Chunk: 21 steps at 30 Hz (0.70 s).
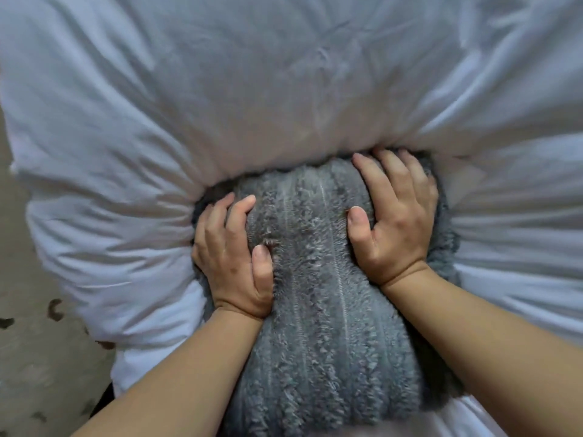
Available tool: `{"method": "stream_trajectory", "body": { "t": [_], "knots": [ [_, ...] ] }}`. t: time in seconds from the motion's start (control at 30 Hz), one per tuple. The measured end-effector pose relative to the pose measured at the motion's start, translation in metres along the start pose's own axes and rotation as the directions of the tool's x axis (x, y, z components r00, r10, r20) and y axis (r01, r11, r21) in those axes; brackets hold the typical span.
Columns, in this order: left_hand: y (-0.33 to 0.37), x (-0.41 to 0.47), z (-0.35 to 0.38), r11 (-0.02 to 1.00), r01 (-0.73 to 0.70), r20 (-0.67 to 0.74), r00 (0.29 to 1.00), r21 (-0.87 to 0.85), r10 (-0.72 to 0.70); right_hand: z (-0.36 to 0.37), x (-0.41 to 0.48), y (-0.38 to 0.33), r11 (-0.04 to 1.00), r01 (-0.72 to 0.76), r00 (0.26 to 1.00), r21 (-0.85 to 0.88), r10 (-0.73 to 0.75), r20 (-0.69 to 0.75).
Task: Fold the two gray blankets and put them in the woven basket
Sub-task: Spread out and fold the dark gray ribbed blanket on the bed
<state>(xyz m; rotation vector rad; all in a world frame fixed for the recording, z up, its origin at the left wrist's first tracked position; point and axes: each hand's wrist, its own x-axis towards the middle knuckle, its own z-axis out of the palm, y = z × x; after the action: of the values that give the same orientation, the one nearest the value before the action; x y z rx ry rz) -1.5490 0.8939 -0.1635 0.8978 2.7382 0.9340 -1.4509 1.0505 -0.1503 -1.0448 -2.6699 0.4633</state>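
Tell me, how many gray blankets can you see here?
1. The gray blanket lies bunched on the white duvet, gripped by the left hand and right hand; a second may be hidden beneath it.

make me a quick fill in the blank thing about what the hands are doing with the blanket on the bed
1. The left hand and the right hand both grip a fluffy ribbed blanket whose colour is ____.
2. The blanket lies on a rumpled duvet whose colour is ____.
3. The hand nearer the blanket's far end is the ____ one.

Missing words: gray; white; right
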Motion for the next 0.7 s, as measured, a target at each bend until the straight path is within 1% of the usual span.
{"method": "stream_trajectory", "body": {
  "t": [0.17,0.33,0.47,0.57,0.7],
  "knots": [
    [0.003,0.001,-0.005,1.0,-0.004,-0.025,1.0,-0.019,0.003,-0.009,0.002,-0.006,1.0,-0.014,1.0,0.018,0.013,0.018],
    [-0.005,-0.002,0.005,1.0,-0.022,-0.032,0.999,-0.01,0.022,0.004,0.001,0.003,1.0,0.001,1.0,0.025,-0.001,0.003],
    [-0.008,0.003,0.009,0.999,-0.033,-0.028,0.999,0.022,0.034,0.011,0.009,0.006,1.0,0.016,0.998,0.015,-0.017,0.059],
    [-0.002,-0.001,0.002,1.0,-0.007,-0.024,1.0,0.008,0.008,0.004,0.005,0.003,1.0,0.012,0.999,0.025,-0.013,0.035],
    [-0.005,0.002,0.004,1.0,-0.018,-0.026,1.0,0.006,0.018,0.007,0.006,0.003,1.0,0.015,1.0,0.025,-0.016,0.022]
  ]
}}
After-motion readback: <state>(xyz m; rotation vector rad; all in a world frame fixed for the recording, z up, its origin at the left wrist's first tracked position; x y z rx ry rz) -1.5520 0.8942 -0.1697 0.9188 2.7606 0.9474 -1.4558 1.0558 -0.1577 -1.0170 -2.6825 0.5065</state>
